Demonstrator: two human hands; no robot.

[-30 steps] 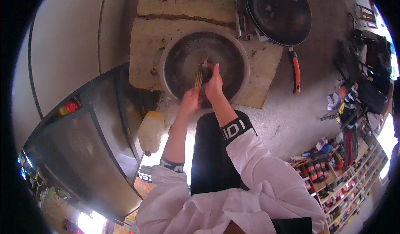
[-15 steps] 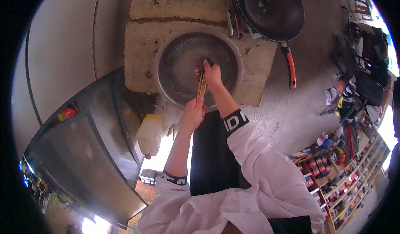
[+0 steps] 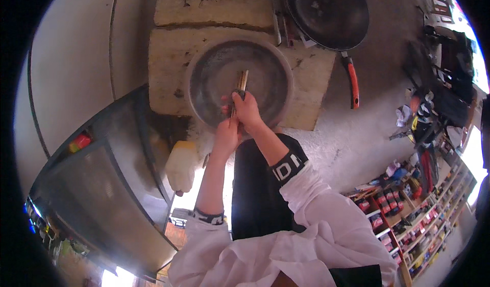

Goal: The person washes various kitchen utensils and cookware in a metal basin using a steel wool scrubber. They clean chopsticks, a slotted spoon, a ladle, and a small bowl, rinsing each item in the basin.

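A bundle of thin wooden chopsticks (image 3: pixel 245 76) points away from me over a wide grey basin (image 3: pixel 278 57). My left hand (image 3: pixel 227 133) is closed around the near end of the bundle, at the basin's near rim. Just ahead of it, my right hand (image 3: pixel 247 110) wraps the chopsticks farther along, pressing a small dark scouring pad (image 3: pixel 238 92) against them. The far tips stick out beyond the pad. The fingers of both hands are partly hidden, and the hands nearly touch. Cloudy water seems to lie in the basin.
The basin stands on worn, pale slabs (image 3: pixel 171 72). A black frying pan (image 3: pixel 329 14) with an orange-red handle lies at far right. To the near left are a yellowish plastic jug (image 3: pixel 180 167) and a metal-framed cabinet (image 3: pixel 107 185). Loaded shelves (image 3: pixel 418 225) line the right.
My right hand has slid back along the chopsticks toward my left hand, baring the far tips. Both hands have moved slightly left.
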